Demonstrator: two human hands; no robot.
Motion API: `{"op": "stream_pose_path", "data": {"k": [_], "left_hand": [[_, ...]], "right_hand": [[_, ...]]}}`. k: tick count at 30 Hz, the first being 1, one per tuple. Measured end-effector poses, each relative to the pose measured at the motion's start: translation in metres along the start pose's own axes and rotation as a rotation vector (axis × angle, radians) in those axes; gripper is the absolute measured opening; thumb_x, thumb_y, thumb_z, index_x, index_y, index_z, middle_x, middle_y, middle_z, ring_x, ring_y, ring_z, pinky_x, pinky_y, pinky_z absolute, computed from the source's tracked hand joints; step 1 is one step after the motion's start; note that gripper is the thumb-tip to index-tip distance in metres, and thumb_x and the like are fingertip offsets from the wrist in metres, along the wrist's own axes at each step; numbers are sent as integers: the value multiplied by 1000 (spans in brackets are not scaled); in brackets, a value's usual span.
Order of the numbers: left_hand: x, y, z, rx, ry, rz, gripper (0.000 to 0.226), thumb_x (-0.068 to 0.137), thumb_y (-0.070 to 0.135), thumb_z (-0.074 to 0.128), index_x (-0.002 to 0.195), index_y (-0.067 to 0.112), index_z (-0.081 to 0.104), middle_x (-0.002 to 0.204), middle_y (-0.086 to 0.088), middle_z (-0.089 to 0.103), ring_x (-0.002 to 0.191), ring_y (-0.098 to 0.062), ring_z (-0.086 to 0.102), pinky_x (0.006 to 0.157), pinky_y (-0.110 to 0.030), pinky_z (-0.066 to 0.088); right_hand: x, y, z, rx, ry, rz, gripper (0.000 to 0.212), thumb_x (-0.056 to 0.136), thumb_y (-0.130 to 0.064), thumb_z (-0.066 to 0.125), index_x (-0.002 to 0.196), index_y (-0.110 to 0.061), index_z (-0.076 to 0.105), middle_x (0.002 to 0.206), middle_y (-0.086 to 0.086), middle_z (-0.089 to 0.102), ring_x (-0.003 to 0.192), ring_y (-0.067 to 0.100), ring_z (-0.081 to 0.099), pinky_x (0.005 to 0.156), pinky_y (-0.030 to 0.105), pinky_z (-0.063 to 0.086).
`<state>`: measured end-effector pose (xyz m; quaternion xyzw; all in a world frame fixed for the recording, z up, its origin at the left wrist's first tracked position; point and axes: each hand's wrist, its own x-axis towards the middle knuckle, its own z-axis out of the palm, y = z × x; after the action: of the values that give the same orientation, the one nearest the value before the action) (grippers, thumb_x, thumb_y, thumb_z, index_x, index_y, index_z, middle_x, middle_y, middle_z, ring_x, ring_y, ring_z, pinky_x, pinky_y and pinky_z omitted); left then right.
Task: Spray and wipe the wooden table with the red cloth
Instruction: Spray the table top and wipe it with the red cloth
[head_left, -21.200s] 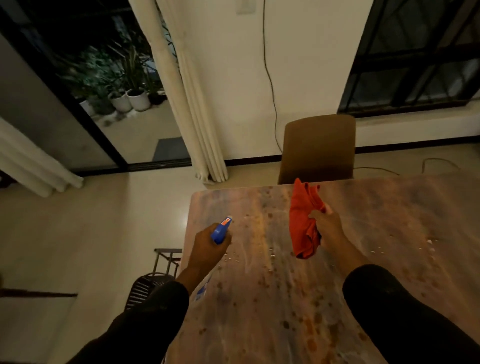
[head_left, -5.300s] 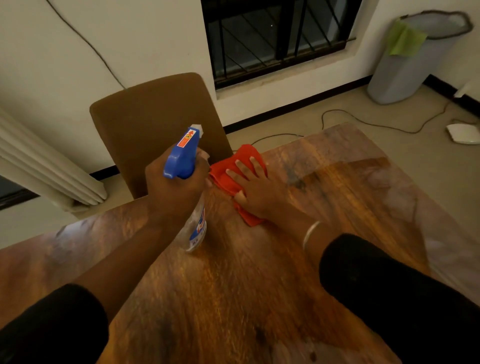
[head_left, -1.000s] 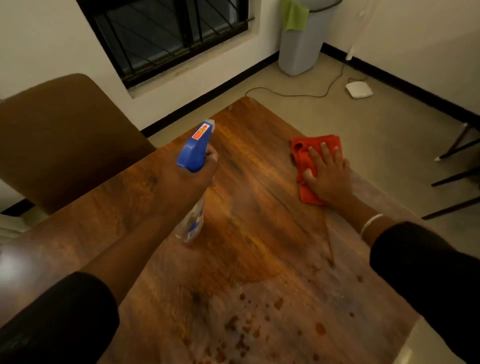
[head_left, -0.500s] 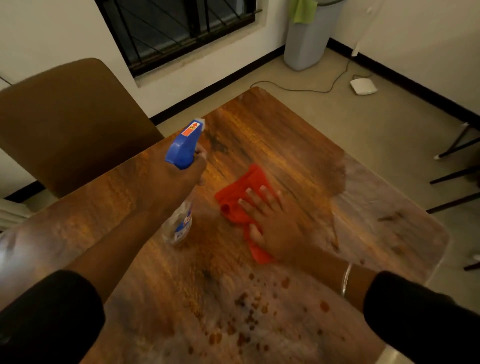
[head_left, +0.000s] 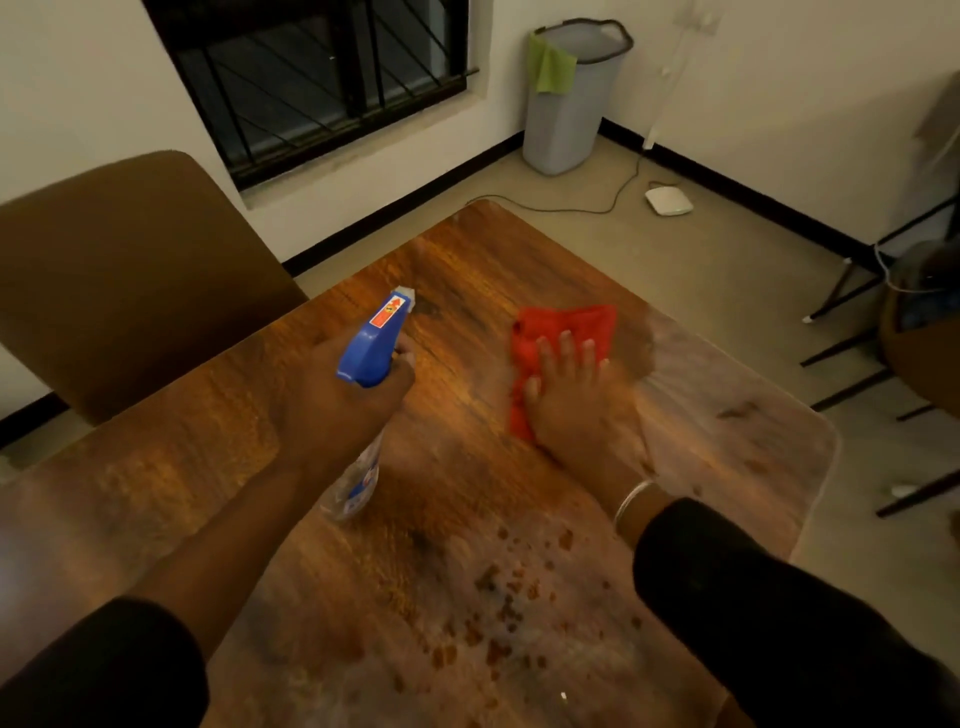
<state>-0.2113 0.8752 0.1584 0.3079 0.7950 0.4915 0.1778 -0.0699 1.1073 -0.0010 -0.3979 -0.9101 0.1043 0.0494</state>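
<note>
The wooden table (head_left: 467, 519) fills the lower half of the head view, wet and dark in the middle, with spray droplets near the front and a pale streaked patch at its right corner. My right hand (head_left: 571, 400) lies flat, fingers spread, pressing the red cloth (head_left: 556, 332) onto the table toward the far right corner. My left hand (head_left: 343, 410) grips a spray bottle (head_left: 376, 343) with a blue trigger head and clear body, held above the table to the left of the cloth, nozzle pointing away from me.
A brown chair back (head_left: 130, 275) stands at the table's far left edge. A grey bin (head_left: 569, 104) with a green cloth stands in the room corner. A cable and white device (head_left: 669, 200) lie on the floor. Dark chair legs (head_left: 852, 358) stand to the right.
My right hand has slid the red cloth from the table's middle back toward the far right corner. My left hand still holds the spray bottle in about the same place.
</note>
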Motion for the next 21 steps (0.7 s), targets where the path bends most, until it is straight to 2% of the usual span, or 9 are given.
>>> {"op": "stream_pose_path", "data": {"k": [4, 7, 9, 10, 11, 14, 16, 19, 21], "left_hand": [[-23, 5, 7, 8, -80, -53, 49, 73, 63, 65, 93, 19, 61, 72, -17, 66, 68, -36, 67, 73, -56, 58], [-45, 24, 19, 22, -177, -97, 46, 72, 53, 67, 90, 10, 61, 69, -23, 65, 63, -40, 65, 64, -52, 59], [-59, 32, 31, 44, -232, -100, 23, 83, 31, 72, 78, 12, 59, 55, -8, 63, 50, -18, 62, 56, -29, 56], [-65, 33, 36, 51, -250, -106, 20, 87, 19, 71, 73, 17, 56, 49, -1, 61, 46, -9, 60, 50, -15, 50], [-70, 36, 43, 64, -275, -101, 26, 89, 13, 68, 71, 23, 52, 45, 4, 59, 45, -4, 58, 47, -9, 45], [-79, 38, 59, 98, -347, -51, 32, 91, 15, 67, 72, 31, 47, 56, 9, 52, 54, -4, 52, 56, -11, 42], [-82, 36, 69, 101, -365, -17, 31, 89, 17, 68, 67, 27, 50, 50, 3, 56, 49, -7, 56, 54, -13, 45], [-84, 47, 86, 130, -393, 40, 32, 86, 13, 69, 63, 24, 50, 50, 10, 60, 48, 2, 57, 49, -11, 45], [-83, 58, 98, 135, -430, 49, 30, 85, 10, 70, 64, 20, 51, 50, -2, 55, 45, -2, 53, 47, -12, 43]], "right_hand": [[-116, -50, 26, 95, -25, -240, 61, 105, -46, 41, 163, -31, 37, 173, 8, 27, 160, 43, 15, 127, 67, 11], [-142, -27, 14, -10, -112, -371, 59, 105, -47, 42, 163, -34, 37, 173, 4, 30, 159, 39, 25, 127, 62, 14], [-125, 15, 2, -61, -111, -304, 58, 103, -46, 40, 157, -29, 48, 167, 8, 41, 152, 41, 39, 122, 64, 29], [-109, 40, -6, -90, -124, -212, 59, 103, -45, 34, 155, -24, 53, 165, 11, 44, 150, 44, 41, 119, 65, 34], [-93, 72, -19, -114, -152, -108, 64, 102, -44, 27, 154, -19, 54, 166, 15, 41, 151, 47, 37, 119, 67, 33], [-67, 159, -56, -61, -183, 263, 64, 109, -45, 19, 169, -24, 20, 176, 15, 7, 159, 50, 9, 126, 66, 12], [-68, 177, -62, -72, -188, 267, 61, 113, -41, 26, 170, -27, 8, 177, 13, -1, 160, 49, 2, 127, 63, 8], [-94, 174, -52, -127, -166, 123, 58, 114, -35, 33, 169, -27, 18, 177, 7, 8, 160, 45, 9, 127, 59, 14], [-103, 191, -55, -60, -54, 121, 50, 111, -32, 36, 162, -29, 37, 174, 4, 24, 159, 38, 23, 127, 58, 23]]}}
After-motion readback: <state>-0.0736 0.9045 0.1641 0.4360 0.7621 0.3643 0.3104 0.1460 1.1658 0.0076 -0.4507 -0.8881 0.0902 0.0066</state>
